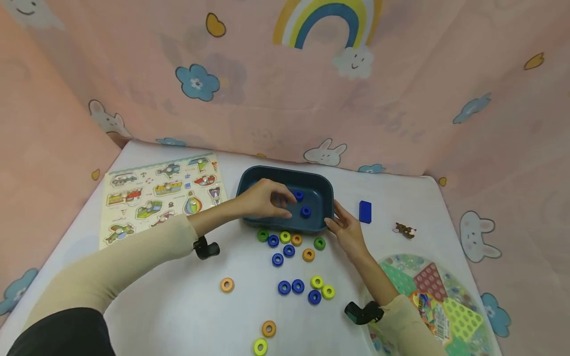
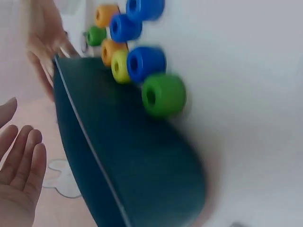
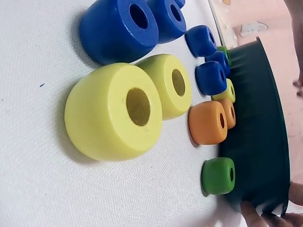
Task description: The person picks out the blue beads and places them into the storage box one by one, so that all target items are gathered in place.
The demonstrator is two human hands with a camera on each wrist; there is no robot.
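A dark teal tray (image 1: pixel 285 226) stands on the white table. Over its left half is my left hand (image 1: pixel 266 199), thumb and fingers apart in the left wrist view, where nothing shows between them. Two blue beads (image 1: pixel 305 212) lie in the tray to the right of the fingertips, and a bit of blue shows through the gap of that hand. My right hand (image 1: pixel 346 232) holds the tray's near right corner, thumb at the front and fingers along the side. Along the tray's front wall lie blue, yellow, orange and green beads (image 1: pixel 285 237).
Nearer me lie more beads (image 1: pixel 298 286), with an orange bead (image 1: pixel 227 285) off to the left. A vehicle picture board (image 1: pixel 147 183) is at the left. On the right are a blue block (image 1: pixel 365 211), a small brown animal figure (image 1: pixel 404 230) and a round clear pack (image 1: pixel 463 277).
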